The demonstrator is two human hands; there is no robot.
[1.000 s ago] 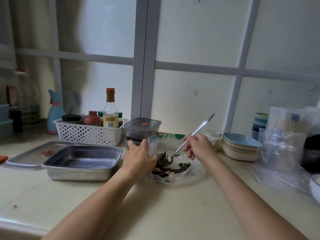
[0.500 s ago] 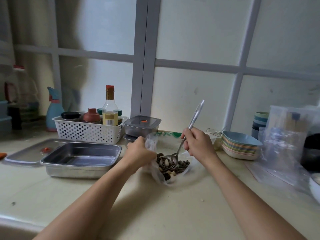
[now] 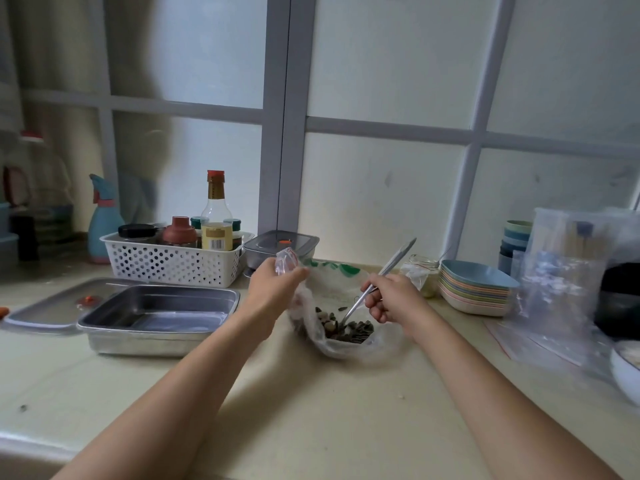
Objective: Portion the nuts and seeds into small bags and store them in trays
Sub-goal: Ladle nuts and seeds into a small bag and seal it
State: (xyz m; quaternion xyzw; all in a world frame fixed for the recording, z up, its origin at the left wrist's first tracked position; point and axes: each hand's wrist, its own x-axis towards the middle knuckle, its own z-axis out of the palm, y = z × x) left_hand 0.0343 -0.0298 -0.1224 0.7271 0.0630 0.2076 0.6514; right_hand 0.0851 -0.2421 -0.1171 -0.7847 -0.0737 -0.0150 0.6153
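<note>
- I see a pale surface [image 3: 311, 410] under everything.
- Left: an open steel tray [image 3: 138, 344], a lid [image 3: 41, 315] just beside it.
- Behind: white basket [image 3: 173, 265], lidded container [image 3: 280, 242].
- Middle: clear bag of seeds [image 3: 346, 348].
- Right: stacked plates [image 3: 474, 296].

No legible text anywhere

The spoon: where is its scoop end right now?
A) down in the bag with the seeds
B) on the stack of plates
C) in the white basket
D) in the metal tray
A: the right hand holds the spoon slanted, and its lower end dips among the seeds inside the clear bag.
</note>
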